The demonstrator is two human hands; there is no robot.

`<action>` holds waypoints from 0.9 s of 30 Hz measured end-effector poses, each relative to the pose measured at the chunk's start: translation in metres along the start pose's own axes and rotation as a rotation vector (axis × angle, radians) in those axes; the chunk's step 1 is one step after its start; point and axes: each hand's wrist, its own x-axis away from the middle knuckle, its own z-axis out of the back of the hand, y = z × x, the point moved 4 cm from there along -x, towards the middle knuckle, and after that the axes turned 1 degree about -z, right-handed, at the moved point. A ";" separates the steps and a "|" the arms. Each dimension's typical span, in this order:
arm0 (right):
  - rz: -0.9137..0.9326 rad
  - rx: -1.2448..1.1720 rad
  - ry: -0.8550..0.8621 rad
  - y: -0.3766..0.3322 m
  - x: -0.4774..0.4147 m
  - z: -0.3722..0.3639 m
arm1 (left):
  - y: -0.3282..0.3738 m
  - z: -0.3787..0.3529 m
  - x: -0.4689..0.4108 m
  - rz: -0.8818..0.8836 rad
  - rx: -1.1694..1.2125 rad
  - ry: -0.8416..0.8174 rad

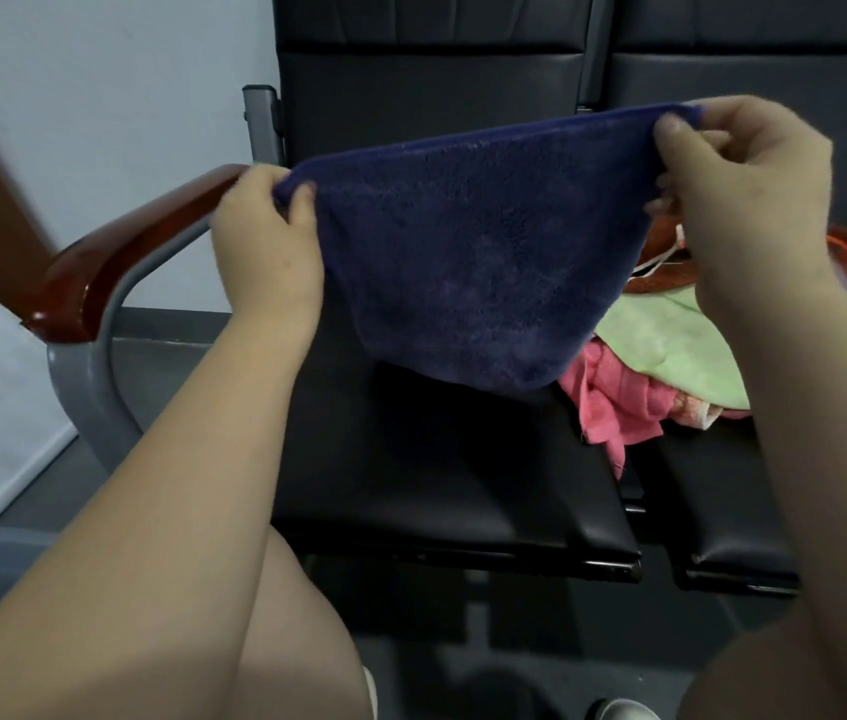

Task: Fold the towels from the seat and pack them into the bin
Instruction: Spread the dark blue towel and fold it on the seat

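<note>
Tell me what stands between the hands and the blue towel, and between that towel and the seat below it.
Nothing visible does. The left hand and right hand pinch the top corners of the blue towel. Below it the black seat is bare; the pile of pink and green towels lies off to the right.

Blue towel (473, 262): dark navy w/ purplish tint, plain. Pink towel (613, 402): bright pink, plain. Green towel (671, 345): pale lime, plain. Orange towel (665, 275): rust-orange w/ white edging. Seat (437, 485): black, slight sheen. Armrest (115, 262): glossy red-brown; its frame (81, 392): mid grey. Wall (125, 70): pale blue-grey. Floor (177, 361): dark grey.
</note>
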 end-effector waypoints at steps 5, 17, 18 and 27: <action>0.012 -0.020 0.005 -0.001 -0.001 0.004 | 0.001 0.016 -0.007 -0.003 0.157 0.097; -0.238 -0.075 -0.110 0.059 -0.027 -0.044 | -0.036 -0.033 -0.021 0.222 0.194 -0.034; -0.267 -0.109 -0.110 0.068 -0.030 -0.049 | -0.037 -0.038 -0.022 0.257 0.198 -0.045; -0.049 -0.555 -0.022 0.064 -0.062 -0.050 | -0.006 -0.029 -0.049 0.093 0.828 0.021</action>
